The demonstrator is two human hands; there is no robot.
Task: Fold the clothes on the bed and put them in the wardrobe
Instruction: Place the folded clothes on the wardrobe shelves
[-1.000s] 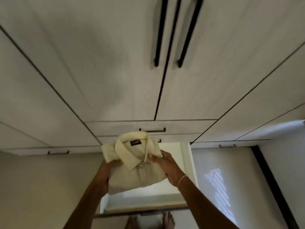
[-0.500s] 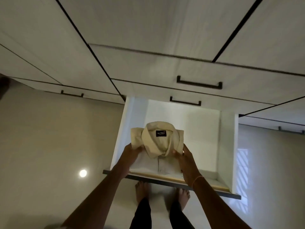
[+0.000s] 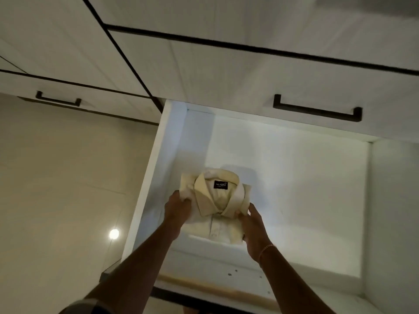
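Folded cream collared shirt with a dark neck label (image 3: 217, 207) is now low inside the open white wardrobe drawer (image 3: 145, 189), left-front part, collar pointing to the back. One second ago it was held up in front of the closed doors. Half a second ago it was over the drawer's front edge, so it has gone down and in. Whether it fully rests on the drawer bottom cannot be told.

Left hand (image 3: 178, 210) grips the shirt's left edge, fingers curled into the fabric. Right hand (image 3: 254, 227), thin bracelet (image 3: 267, 248) at the wrist, holds the right edge, thumb on top and fingers tucked under. Neither has let go.

The fold looks intact. Judgement: putting away this shirt is nearly done and only the release is left. The bed is out of view, so the remaining clothes are unknown. Black bar handle (image 3: 317, 109) sits on the drawer above, beige glossy floor (image 3: 56, 177) to the left.
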